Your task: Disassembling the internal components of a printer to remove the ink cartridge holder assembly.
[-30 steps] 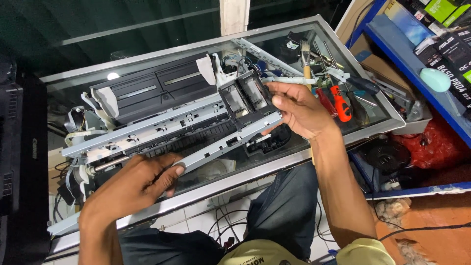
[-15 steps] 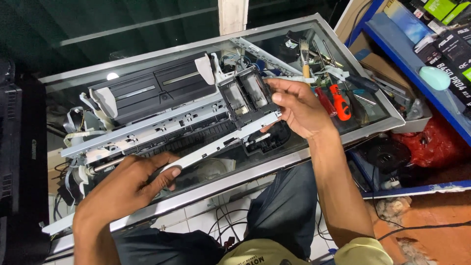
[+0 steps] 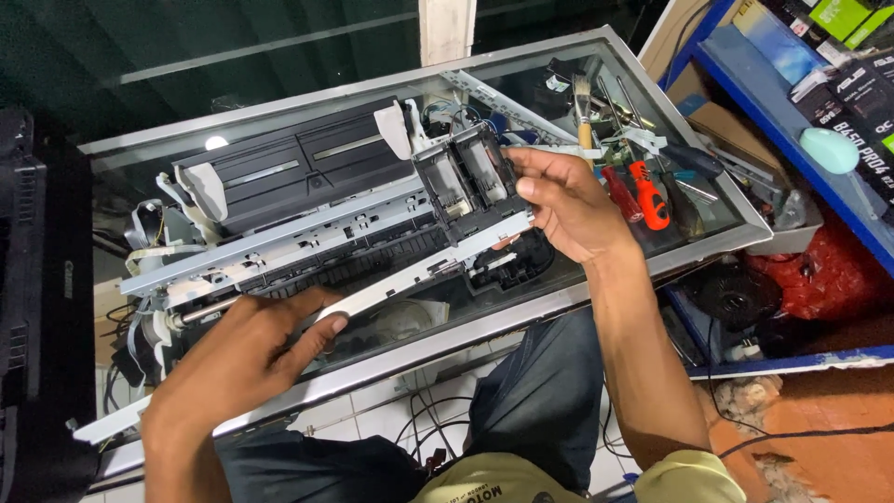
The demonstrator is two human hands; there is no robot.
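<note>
Holding a long grey metal rail (image 3: pixel 410 275) of the dismantled printer mechanism (image 3: pixel 307 214), left hand (image 3: pixel 247 359) and right hand (image 3: pixel 568 205) each grip one end.

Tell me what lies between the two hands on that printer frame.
In the head view, a long pale metal rail spans from the left hand to the right hand, which grips its far end below the black carriage.

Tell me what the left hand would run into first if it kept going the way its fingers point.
The left hand points up and right along the long grey metal rail. Going straight on, it would probably meet the black carriage block first, near the right hand, though depth is unclear.
</note>
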